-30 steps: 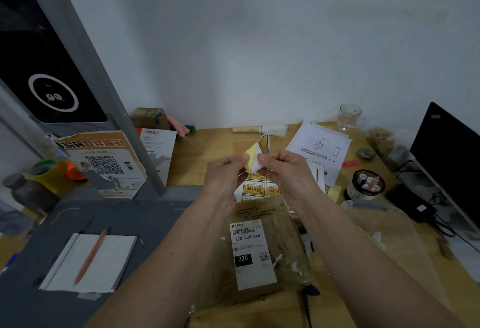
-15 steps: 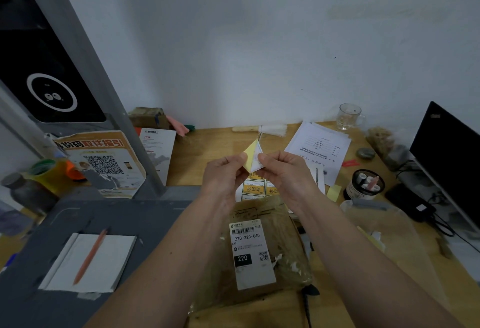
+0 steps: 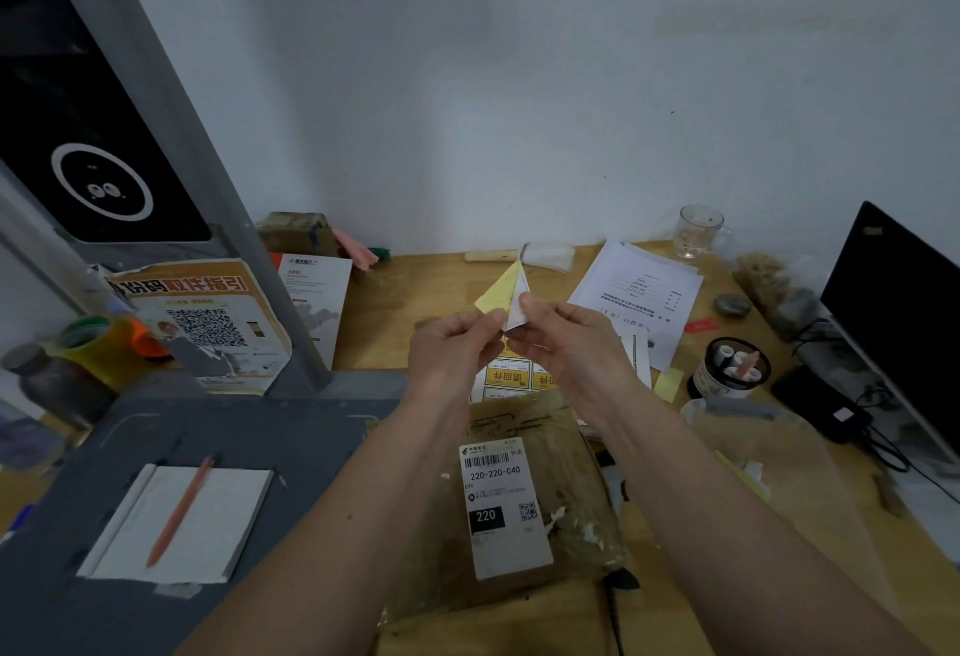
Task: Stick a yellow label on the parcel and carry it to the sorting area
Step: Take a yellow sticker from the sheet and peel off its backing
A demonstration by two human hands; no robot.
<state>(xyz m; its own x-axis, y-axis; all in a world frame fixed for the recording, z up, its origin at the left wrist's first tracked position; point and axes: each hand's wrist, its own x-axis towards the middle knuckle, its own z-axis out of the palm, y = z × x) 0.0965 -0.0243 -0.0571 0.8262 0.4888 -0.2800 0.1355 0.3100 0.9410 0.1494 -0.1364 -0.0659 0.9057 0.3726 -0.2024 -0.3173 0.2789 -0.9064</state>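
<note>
Both hands hover above the parcel [image 3: 514, 504]: the left hand [image 3: 453, 349] pinches the yellow label [image 3: 496, 295], the right hand [image 3: 569, 343] pinches its white backing [image 3: 519, 307]. Since a second ago the two sheets have spread wider apart, so peeling looks nearly done; sticking onto the parcel comes next.

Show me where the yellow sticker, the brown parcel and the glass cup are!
yellow sticker [image 3: 497, 294], head view, its yellow face.
brown parcel [image 3: 582, 489], head view, bare wrapping right of its white label.
glass cup [image 3: 697, 231], head view, its clear wall.
</note>
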